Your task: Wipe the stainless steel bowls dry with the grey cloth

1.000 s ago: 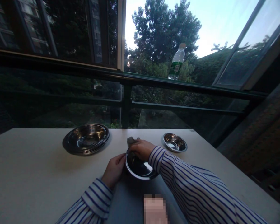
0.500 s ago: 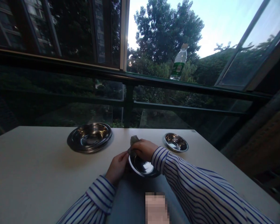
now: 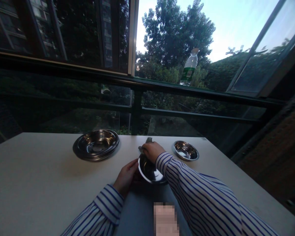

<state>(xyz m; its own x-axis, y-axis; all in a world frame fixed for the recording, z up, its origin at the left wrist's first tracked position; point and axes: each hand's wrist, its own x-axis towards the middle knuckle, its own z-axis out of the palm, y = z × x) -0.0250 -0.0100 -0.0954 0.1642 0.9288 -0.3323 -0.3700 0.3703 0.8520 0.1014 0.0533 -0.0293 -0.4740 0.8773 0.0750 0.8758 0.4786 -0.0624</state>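
A small steel bowl (image 3: 149, 172) is tilted at the near edge of the white table (image 3: 39, 183). My left hand (image 3: 126, 175) grips its left rim, fingers curled. My right hand (image 3: 151, 151) is closed on a dark grey cloth (image 3: 145, 144) pressed against the bowl's far rim. Both arms wear blue-striped white sleeves.
A stack of larger steel bowls (image 3: 96, 148) sits at the back left of the table. One small steel bowl (image 3: 186, 150) rests at the back right. A plastic bottle (image 3: 188, 68) stands on the dark window rail (image 3: 162, 87) beyond. The table's right edge drops off.
My right hand with the cloth has moved up along the bowl's far rim. The bowl is tilted more steeply towards me.
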